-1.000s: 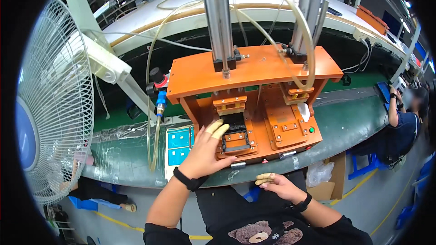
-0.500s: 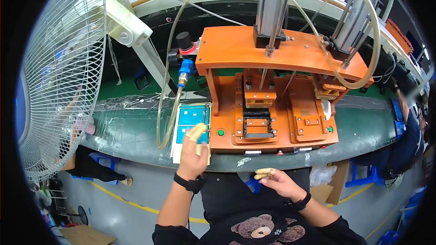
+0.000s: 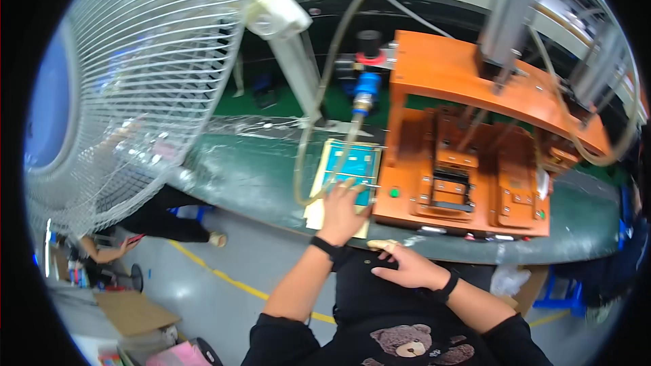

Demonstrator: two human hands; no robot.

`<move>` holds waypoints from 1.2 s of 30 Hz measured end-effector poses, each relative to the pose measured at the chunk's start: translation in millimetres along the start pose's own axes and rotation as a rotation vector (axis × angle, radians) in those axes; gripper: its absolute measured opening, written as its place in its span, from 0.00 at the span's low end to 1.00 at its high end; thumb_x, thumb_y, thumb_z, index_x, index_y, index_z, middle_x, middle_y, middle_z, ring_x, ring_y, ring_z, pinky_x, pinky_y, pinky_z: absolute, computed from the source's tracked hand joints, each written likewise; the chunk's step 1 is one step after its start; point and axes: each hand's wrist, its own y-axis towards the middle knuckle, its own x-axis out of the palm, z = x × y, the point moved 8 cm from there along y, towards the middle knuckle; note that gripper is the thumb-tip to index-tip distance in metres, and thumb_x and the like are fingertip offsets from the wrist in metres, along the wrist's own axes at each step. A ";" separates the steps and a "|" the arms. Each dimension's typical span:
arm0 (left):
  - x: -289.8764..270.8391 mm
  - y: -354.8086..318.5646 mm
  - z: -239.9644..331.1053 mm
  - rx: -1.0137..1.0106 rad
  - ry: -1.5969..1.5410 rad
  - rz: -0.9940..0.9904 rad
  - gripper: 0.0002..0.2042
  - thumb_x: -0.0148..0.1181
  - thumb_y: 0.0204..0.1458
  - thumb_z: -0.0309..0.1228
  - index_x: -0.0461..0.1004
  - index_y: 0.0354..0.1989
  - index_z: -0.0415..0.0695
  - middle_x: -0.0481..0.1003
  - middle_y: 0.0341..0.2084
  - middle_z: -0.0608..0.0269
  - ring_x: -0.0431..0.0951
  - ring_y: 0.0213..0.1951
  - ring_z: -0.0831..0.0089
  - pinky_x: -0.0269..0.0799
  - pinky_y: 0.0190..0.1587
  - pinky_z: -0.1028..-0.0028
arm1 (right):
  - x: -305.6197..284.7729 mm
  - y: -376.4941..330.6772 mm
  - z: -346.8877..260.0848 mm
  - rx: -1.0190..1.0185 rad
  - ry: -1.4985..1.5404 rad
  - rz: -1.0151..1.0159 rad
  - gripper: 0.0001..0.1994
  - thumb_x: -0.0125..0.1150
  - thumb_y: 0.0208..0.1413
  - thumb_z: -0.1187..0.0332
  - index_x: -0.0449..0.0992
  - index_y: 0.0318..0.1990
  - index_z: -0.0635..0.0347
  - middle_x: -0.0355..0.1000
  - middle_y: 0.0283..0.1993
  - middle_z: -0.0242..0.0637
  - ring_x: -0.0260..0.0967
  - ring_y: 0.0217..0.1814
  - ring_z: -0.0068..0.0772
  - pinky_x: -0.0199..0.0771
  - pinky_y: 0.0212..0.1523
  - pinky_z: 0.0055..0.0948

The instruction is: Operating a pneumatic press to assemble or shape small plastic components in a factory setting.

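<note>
Blue sheet (image 3: 358, 165) lies on cream paper (image 3: 315, 213) on our green table (image 3: 258, 176), just L of the orange press (image 3: 447, 74). Tabletop's scuffed & shiny. Press stands on its R part w/ a black frame (image 3: 453, 206) in the L station & a green btn (image 3: 395, 192) at front L. Blue valve (image 3: 366, 88) hangs by the press's L side; clear hose (image 3: 299, 169) loops down & crosses the sheet in our view. Big fan (image 3: 135, 88) fills our L side. Below: grey floor (image 3: 234, 257) w/ yellow line (image 3: 220, 275), flat cardboard (image 3: 135, 312) lower L, clear bag (image 3: 508, 279) & blue stool (image 3: 559, 291) lower R. Co-worker's legs (image 3: 183, 220), in black, show beside the fan.

Our L hand (image 3: 342, 213) is at the sheet's near end: fingers spread, thumb out to the R, grip wide. Tips overlap the lower half; too blurry, can't tell if they press. Rest of sheet extends beyond them, away from us. Our R hand (image 3: 413, 268) is by the table's front edge, apart from the sheet, fingers loosely bent, narrow gap to thumb.
</note>
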 end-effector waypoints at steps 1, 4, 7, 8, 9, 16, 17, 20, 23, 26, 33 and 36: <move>0.0 0.9 4.7 0.002 0.004 0.020 0.23 0.71 0.43 0.40 0.76 0.50 0.48 0.70 0.56 0.54 0.63 0.62 0.49 0.55 0.63 0.47 | 0.6 3.8 -1.2 0.023 -0.033 -0.001 0.30 0.64 0.57 0.55 0.65 0.64 0.57 0.69 0.47 0.44 0.70 0.48 0.39 0.73 0.46 0.31; -0.7 -1.4 0.3 -0.083 -0.086 0.002 0.20 0.69 0.45 0.37 0.77 0.49 0.52 0.70 0.57 0.56 0.61 0.64 0.50 0.46 0.66 0.40 | 1.5 7.4 -14.7 0.005 0.009 0.023 0.28 0.64 0.57 0.58 0.67 0.62 0.58 0.69 0.48 0.44 0.70 0.47 0.39 0.72 0.49 0.32; -6.1 -3.6 -7.9 -0.094 -0.095 0.025 0.20 0.69 0.44 0.37 0.78 0.48 0.50 0.72 0.55 0.54 0.63 0.63 0.50 0.48 0.65 0.42 | -6.9 7.0 -26.4 -0.106 -0.002 0.091 0.25 0.64 0.57 0.61 0.70 0.60 0.59 0.69 0.51 0.44 0.70 0.47 0.39 0.72 0.50 0.32; -8.7 -2.5 -11.0 -0.094 -0.115 0.036 0.20 0.70 0.44 0.37 0.78 0.47 0.49 0.72 0.54 0.53 0.63 0.63 0.50 0.50 0.65 0.44 | -10.7 5.9 -23.7 -0.104 -0.002 0.104 0.24 0.64 0.56 0.62 0.70 0.59 0.59 0.69 0.51 0.44 0.69 0.47 0.39 0.73 0.49 0.33; -10.5 -1.2 -12.4 -0.088 -0.122 0.033 0.20 0.70 0.44 0.37 0.78 0.47 0.49 0.72 0.54 0.53 0.63 0.63 0.50 0.50 0.65 0.44 | -14.4 4.7 -22.3 -0.102 -0.002 0.119 0.23 0.65 0.56 0.63 0.71 0.58 0.60 0.69 0.52 0.44 0.69 0.46 0.38 0.73 0.49 0.33; -38.7 21.9 -12.9 0.073 -0.317 -0.180 0.25 0.70 0.47 0.35 0.72 0.54 0.41 0.72 0.53 0.44 0.69 0.59 0.51 0.63 0.61 0.58 | -28.3 -16.8 2.8 -0.011 0.026 0.130 0.20 0.64 0.57 0.67 0.73 0.55 0.62 0.75 0.44 0.38 0.72 0.40 0.27 0.73 0.41 0.25; -43.2 29.1 -25.8 0.076 -0.316 -0.178 0.25 0.70 0.47 0.35 0.72 0.54 0.41 0.72 0.53 0.44 0.69 0.59 0.51 0.63 0.61 0.58 | -27.6 -21.5 10.0 -0.014 0.024 0.133 0.20 0.64 0.57 0.67 0.73 0.55 0.62 0.75 0.44 0.38 0.72 0.40 0.27 0.73 0.41 0.25; -58.8 67.6 -49.3 0.128 -0.382 -0.047 0.26 0.69 0.48 0.39 0.72 0.53 0.39 0.71 0.53 0.45 0.69 0.57 0.50 0.66 0.59 0.60 | -23.5 -34.7 43.7 0.103 0.231 0.125 0.18 0.64 0.58 0.70 0.74 0.55 0.62 0.78 0.43 0.32 0.70 0.35 0.15 0.70 0.35 0.17; -55.6 115.6 -58.1 0.099 -0.288 -0.044 0.28 0.67 0.50 0.41 0.70 0.55 0.36 0.69 0.55 0.44 0.67 0.59 0.50 0.65 0.60 0.62 | -23.3 -37.1 52.9 0.092 0.366 0.168 0.17 0.63 0.58 0.71 0.74 0.55 0.62 0.78 0.44 0.31 0.70 0.35 0.14 0.70 0.35 0.17; -28.9 147.6 -62.2 -0.109 -0.365 -0.221 0.33 0.64 0.53 0.43 0.64 0.63 0.35 0.61 0.62 0.38 0.63 0.64 0.51 0.61 0.64 0.64 | -22.4 -34.8 57.6 0.087 0.358 0.226 0.17 0.63 0.58 0.71 0.75 0.55 0.61 0.77 0.41 0.29 0.69 0.35 0.14 0.71 0.37 0.17; 123.9 235.7 -184.3 -0.102 -0.381 -0.435 0.46 0.65 0.49 0.43 0.47 0.70 0.31 0.51 0.66 0.25 0.42 0.71 0.36 0.49 0.70 0.57 | -29.6 -29.7 49.5 0.109 0.256 0.253 0.17 0.65 0.56 0.72 0.76 0.53 0.62 0.76 0.38 0.33 0.72 0.34 0.18 0.73 0.35 0.18; 133.8 254.3 -215.1 0.296 0.271 -0.358 0.24 0.60 0.51 0.45 0.75 0.41 0.32 0.72 0.44 0.24 0.71 0.48 0.29 0.66 0.55 0.49 | -27.2 -25.5 43.9 0.083 0.269 0.232 0.17 0.65 0.56 0.71 0.76 0.53 0.61 0.76 0.36 0.31 0.72 0.33 0.18 0.74 0.35 0.19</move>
